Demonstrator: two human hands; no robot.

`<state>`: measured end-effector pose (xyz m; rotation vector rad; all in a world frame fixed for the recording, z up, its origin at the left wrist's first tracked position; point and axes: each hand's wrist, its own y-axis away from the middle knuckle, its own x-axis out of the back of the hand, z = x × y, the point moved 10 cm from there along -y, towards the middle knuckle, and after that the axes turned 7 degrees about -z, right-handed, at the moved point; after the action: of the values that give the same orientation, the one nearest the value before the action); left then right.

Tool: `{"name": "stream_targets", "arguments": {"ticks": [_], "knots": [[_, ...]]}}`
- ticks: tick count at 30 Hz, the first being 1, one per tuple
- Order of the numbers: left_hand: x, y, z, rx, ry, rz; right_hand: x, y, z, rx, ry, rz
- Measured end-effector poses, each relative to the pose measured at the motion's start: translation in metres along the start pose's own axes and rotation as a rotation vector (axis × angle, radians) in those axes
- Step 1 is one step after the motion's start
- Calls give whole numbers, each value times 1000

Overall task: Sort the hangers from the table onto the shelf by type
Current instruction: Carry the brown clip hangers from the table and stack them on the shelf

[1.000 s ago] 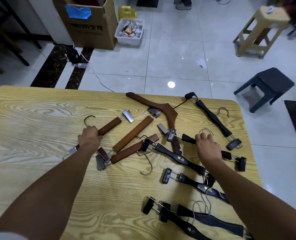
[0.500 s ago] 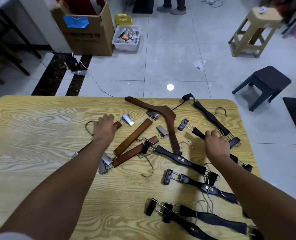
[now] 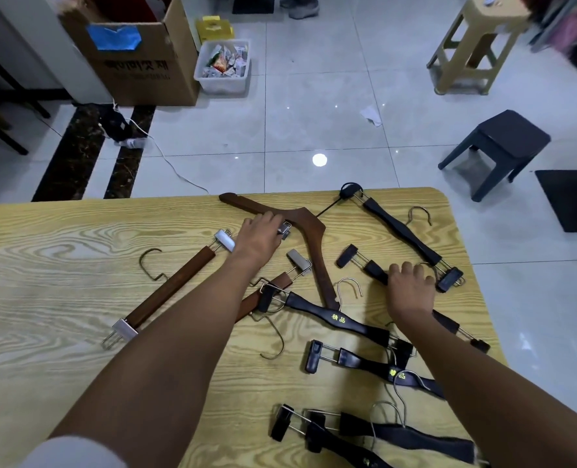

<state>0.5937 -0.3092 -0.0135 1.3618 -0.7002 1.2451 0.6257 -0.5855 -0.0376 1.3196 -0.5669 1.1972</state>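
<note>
Hangers [image 3: 341,319] lie jumbled on the right half of a wooden table [image 3: 61,238] that fills the lower frame in this head view; the shelf is not in sight. Left of centre are brown clip hangers [image 3: 172,288], at centre a brown coat hanger [image 3: 317,251], and to the right and lower right several black clip hangers [image 3: 402,231]. The left hand [image 3: 258,236] reaches to the centre, fingers bent down over the metal clip end of one brown hanger [image 3: 285,228], whose bar is hidden beneath the arm; whether it has gripped cannot be told. The right hand [image 3: 410,288], right of centre, curls its fingers over the bar of one black hanger [image 3: 373,271]. The step looks like gathering brown in one hand and black in the other. To do it well, each hanger should probably be lifted straight up by its bar, since hooks and clips overlap. One black clip sits over a brown hanger's end at centre, and the coat hanger's arm crosses between the piles, so dragging sideways could snag the neighbours. Beyond the table on the tiled floor are a cardboard box [image 3: 145,69] and plastic tub [image 3: 224,79] at upper left, a beige stool [image 3: 476,45] at upper right, a dark stool [image 3: 503,143] below it, and someone's shoes [image 3: 300,6] at the top edge.
</note>
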Motion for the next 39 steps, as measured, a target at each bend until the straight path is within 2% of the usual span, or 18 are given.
{"name": "stream_targets", "arguments": {"ticks": [2,4,7,12,16,22,31,39], "knots": [[1,-3,2,-3,4,3,12,0,-12,79,-24,79],[3,-4,3,-3,4,9,24,1,-38,240,-83,143],[5,-4,-1,1,0,20,34,-3,-79,381,-213,131],[8,3,-18,20,26,63,36,-13,-120,340,-269,81],[6,10,-39,66,46,66,30,-23,-132,219,-318,29],[0,18,-66,138,58,34,34,-33,-138,193,-343,2],[9,29,-80,166,107,65,40,-30,-148,207,-400,37],[23,45,-95,210,101,101,67,-21,-172,323,-412,151]]}}
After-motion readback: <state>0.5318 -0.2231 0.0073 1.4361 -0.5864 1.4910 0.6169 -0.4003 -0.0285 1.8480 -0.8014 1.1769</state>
